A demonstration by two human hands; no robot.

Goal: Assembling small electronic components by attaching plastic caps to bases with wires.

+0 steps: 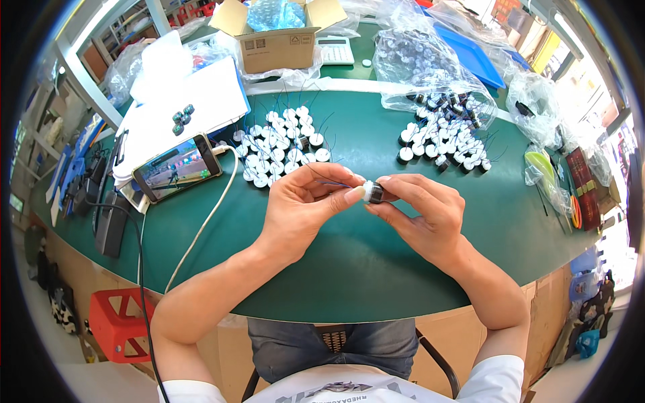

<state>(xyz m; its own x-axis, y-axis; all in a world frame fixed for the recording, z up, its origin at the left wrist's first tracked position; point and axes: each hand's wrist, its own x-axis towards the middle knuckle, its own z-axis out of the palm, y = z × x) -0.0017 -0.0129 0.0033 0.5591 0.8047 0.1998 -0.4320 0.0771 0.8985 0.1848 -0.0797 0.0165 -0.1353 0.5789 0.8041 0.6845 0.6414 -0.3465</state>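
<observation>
Between my two hands, above the green table, is a small round part with a white face and a black body. My left hand pinches its white end between thumb and fingertips. From the other side, my right hand grips the black end with thumb and forefinger. Just beyond my left hand lies a pile of similar white-topped parts with thin dark wires. Another pile of such parts lies beyond my right hand, partly white and partly black, at the mouth of a clear plastic bag.
A phone with a white cable stands at the left by white sheets bearing several small dark parts. At the back are an open cardboard box and a calculator. Scissors lie far right; a red stool stands lower left.
</observation>
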